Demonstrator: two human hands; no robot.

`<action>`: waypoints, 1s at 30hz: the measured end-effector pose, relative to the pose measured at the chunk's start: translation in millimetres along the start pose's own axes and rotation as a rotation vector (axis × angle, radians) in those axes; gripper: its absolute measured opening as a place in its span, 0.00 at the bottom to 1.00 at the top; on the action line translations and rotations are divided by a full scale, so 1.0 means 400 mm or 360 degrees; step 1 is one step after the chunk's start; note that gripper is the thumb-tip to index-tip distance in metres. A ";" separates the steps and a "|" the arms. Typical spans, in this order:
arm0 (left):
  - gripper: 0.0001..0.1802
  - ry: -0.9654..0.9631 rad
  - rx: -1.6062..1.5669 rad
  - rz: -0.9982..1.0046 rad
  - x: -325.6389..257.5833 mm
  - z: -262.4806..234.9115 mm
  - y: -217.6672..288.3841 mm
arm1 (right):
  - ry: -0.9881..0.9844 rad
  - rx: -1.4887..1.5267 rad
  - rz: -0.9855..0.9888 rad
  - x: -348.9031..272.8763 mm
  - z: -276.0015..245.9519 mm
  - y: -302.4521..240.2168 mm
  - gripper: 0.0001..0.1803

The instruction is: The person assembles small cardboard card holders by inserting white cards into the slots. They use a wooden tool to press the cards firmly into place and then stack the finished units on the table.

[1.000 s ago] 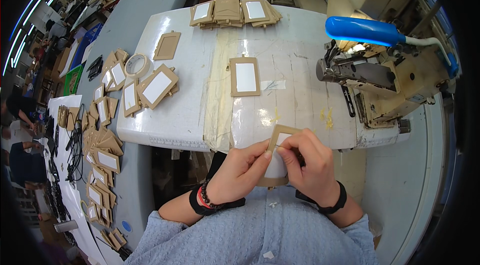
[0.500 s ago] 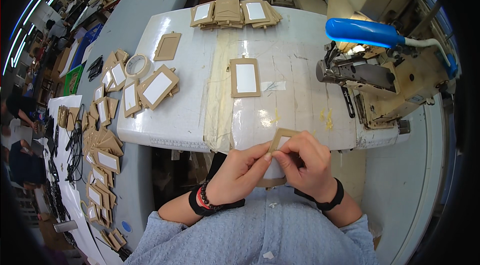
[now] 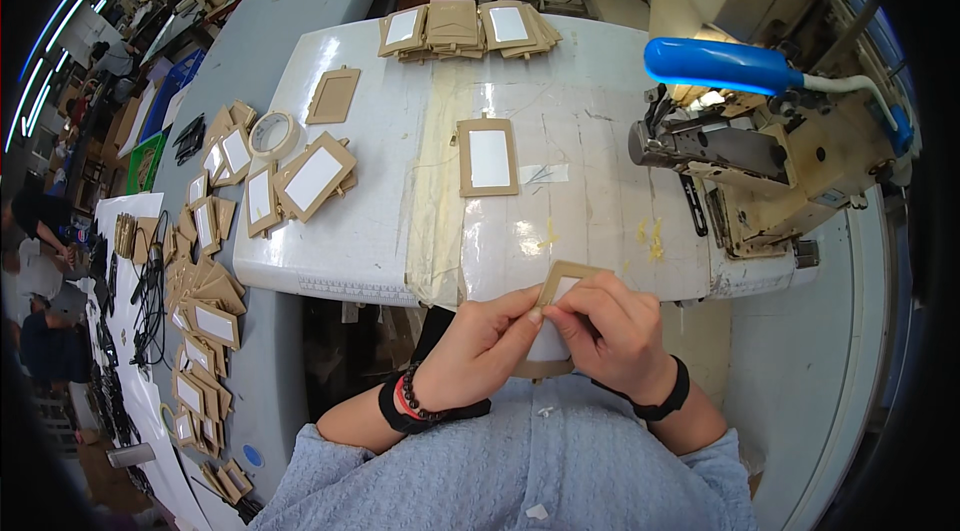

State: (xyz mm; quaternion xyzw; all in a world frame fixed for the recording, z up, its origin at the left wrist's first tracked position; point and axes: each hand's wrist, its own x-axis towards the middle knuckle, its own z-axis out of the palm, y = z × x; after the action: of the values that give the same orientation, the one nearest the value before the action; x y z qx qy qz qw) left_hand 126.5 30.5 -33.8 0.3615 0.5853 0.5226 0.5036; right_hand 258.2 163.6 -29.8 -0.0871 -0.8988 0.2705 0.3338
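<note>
Both of my hands hold one tan card holder with a clear window (image 3: 563,283) just in front of my chest, at the near edge of the white table (image 3: 380,251). My left hand (image 3: 480,349) pinches its left edge with thumb and fingers. My right hand (image 3: 612,331) grips its right side and covers most of the lower half. Only the holder's top corner and a strip at the bottom show. A finished tan holder with a white window (image 3: 489,158) lies flat on the table beyond my hands.
A sewing machine (image 3: 770,171) with a blue lamp (image 3: 720,66) stands at the right. Stacks of tan holders (image 3: 460,29) sit at the far edge, several more (image 3: 290,181) and a tape roll (image 3: 271,133) at the left. Other holders (image 3: 200,321) cover a side bench.
My hands have shifted slightly on the holder, which has tilted a little. Nothing else has moved.
</note>
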 end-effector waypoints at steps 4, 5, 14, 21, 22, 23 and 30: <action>0.18 0.0058 -0.0190 0.0018 0.020 0.006 -0.013 | -0.0225 -0.0073 0.0170 0.008 -0.034 -0.017 0.07; 0.18 0.0091 -0.0240 0.0058 0.024 0.005 -0.012 | -0.0238 -0.0008 0.0240 0.011 -0.049 -0.022 0.07; 0.18 0.0073 -0.0645 -0.0159 0.030 -0.018 -0.008 | -0.0088 0.1776 0.1217 -0.016 -0.118 0.002 0.12; 0.20 0.0077 -0.0765 -0.0238 0.034 -0.029 -0.019 | 0.0263 0.2743 0.1051 -0.026 -0.071 0.036 0.23; 0.20 0.0085 -0.0766 -0.0240 0.034 -0.028 -0.019 | 0.0288 0.2711 0.0963 -0.027 -0.061 0.032 0.24; 0.20 0.0091 -0.0766 -0.0241 0.033 -0.027 -0.020 | 0.0250 0.2558 0.0884 -0.027 -0.054 0.026 0.24; 0.16 0.0150 -0.0598 -0.0081 0.032 -0.023 -0.030 | -0.0026 0.0875 0.0347 -0.017 -0.055 -0.016 0.11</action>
State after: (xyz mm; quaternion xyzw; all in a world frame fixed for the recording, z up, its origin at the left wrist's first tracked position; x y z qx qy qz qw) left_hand 115.8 38.1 -48.8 0.2214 0.5091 0.6262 0.5474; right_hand 277.7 165.6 -16.0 -0.0874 -0.7798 0.5387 0.3066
